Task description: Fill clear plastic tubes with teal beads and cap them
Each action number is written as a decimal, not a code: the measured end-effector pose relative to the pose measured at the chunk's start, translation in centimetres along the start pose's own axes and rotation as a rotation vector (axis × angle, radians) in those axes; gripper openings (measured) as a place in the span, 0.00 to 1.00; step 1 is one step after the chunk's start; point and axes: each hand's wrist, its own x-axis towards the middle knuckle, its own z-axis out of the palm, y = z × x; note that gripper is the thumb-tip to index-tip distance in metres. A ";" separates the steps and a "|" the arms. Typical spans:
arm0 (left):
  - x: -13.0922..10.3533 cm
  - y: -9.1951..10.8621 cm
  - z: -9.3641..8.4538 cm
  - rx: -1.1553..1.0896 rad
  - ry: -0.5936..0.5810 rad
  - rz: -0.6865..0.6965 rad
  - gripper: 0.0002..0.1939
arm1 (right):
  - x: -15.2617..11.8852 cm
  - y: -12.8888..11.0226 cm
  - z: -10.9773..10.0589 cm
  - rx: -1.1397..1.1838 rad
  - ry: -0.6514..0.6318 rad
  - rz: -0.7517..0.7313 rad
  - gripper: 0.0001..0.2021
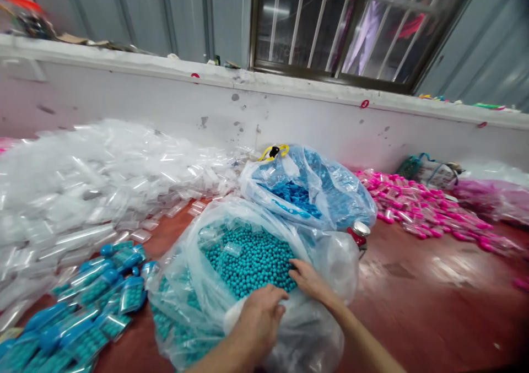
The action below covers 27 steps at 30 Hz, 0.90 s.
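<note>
A clear plastic bag (182, 252) full of small round teal beads (256, 257) stands before me, its mouth spread wide. My left hand (262, 307) is over the near rim, fingers loosely bent and thumb apart, with nothing seen in it. At the right side of the opening, my right hand (308, 278) has its fingers apart, their tips at the edge of the beads. A few clear plastic tubes (232, 248) lie on top of the beads. Filled teal tubes with blue caps (99, 285) are heaped on the floor to the left.
Behind is another bag (343, 191) holding blue caps (291, 196). A large pile of clear empty tubes (111, 180) spreads left along the wall (165, 97). Pink-capped tubes (430, 205) lie right. A red jar with a silver lid (359, 234) stands beside the bags on the red floor (421, 301).
</note>
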 end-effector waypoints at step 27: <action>10.0 -8.9 -0.9 0.172 -0.038 -0.263 0.15 | 7.5 -3.9 4.3 -0.182 -0.041 0.192 0.17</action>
